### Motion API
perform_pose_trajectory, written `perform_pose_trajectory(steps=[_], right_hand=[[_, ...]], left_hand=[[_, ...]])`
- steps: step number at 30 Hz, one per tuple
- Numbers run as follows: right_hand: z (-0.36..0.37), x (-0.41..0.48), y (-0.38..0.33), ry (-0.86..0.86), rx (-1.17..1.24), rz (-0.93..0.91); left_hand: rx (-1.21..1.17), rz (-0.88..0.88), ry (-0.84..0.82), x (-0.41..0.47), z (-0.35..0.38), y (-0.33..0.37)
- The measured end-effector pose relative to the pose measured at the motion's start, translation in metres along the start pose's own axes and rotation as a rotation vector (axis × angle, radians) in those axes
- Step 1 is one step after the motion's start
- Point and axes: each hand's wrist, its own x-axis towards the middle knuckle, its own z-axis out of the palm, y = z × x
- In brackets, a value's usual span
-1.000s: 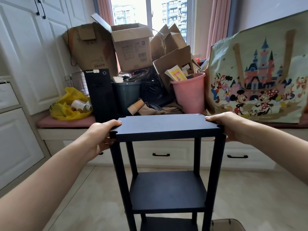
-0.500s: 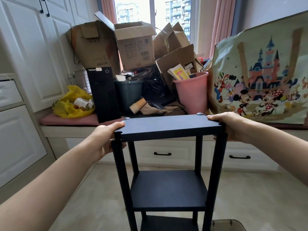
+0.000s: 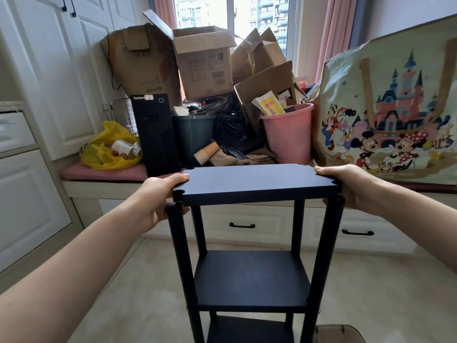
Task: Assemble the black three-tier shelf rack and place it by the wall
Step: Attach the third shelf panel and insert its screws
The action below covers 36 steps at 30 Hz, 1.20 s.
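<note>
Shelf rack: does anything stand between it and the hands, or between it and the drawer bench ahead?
No. The left hand and right hand grip the shelf rack; nothing visible stands on the floor before the drawer bench.

We grip the top shelf [image 3: 254, 181] at both ends (left hand [image 3: 158, 196], right hand [image 3: 351, 186]). The black rack [image 3: 252, 278] is upright.

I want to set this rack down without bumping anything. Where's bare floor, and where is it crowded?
Bare floor lies left of the rack, bordered by the white cabinets, and right of it, below the drawers. The window seat is crowded: cardboard boxes, pink bin, yellow bag, cartoon bag.
</note>
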Motion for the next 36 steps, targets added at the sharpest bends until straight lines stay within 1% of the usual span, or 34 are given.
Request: perform_pose_trajectory(steps=[12, 16, 20, 24, 30, 36], right_hand=[[0.004, 0.003, 0.006, 0.002, 0.138, -0.040], [0.008, 0.005, 0.007, 0.035, 0.201, -0.027], [0.009, 0.004, 0.002, 0.044, 0.217, -0.015], [0.012, 0.004, -0.007, 0.045, 0.263, -0.047], [0.011, 0.003, -0.004, 0.073, 0.178, -0.031], [0.012, 0.004, -0.005, 0.094, 0.138, -0.028]], left_hand=[[-0.036, 0.021, 0.008, 0.001, 0.001, 0.001], [-0.047, 0.020, 0.021, -0.001, 0.001, 0.002], [-0.080, 0.059, 0.015, 0.000, 0.000, 0.004], [-0.090, 0.097, 0.058, 0.005, 0.001, 0.009], [-0.056, 0.021, 0.035, 0.010, -0.001, 0.000], [-0.060, -0.003, 0.041, 0.013, 0.002, -0.001]])
